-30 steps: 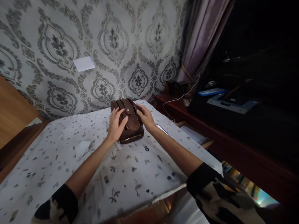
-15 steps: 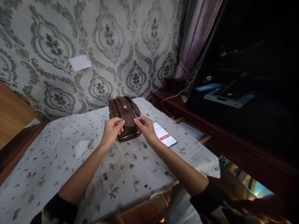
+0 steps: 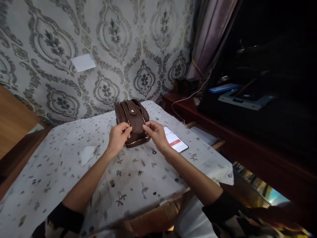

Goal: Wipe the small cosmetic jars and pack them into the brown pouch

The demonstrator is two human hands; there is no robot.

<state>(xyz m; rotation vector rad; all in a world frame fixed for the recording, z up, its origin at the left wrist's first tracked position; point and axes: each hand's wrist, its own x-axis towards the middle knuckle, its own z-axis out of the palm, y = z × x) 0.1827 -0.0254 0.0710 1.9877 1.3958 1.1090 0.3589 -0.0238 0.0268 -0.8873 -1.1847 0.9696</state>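
A brown leather bag (image 3: 137,122) with gold zippers and a snap strap lies on the patterned white cloth, near the wall. My left hand (image 3: 119,135) pinches at the front left of the bag, by the zipper edge. At the front right of the bag, my right hand (image 3: 157,133) is closed in a pinch at the other zipper edge. What lies between the fingertips of each hand is too small to make out. A lit phone (image 3: 176,140) rests beside the bag, partly behind my right hand.
A crumpled white paper (image 3: 87,154) lies left on the cloth-covered table (image 3: 138,191). Against the patterned wall is a white card (image 3: 83,62). To the right stand a dark red cabinet (image 3: 230,132) with a large black screen (image 3: 277,82), a white cable (image 3: 189,98) and an open drawer.
The whole view has shifted slightly. Both hands remain pinched at the bag's two sides, with hardly any movement against it.
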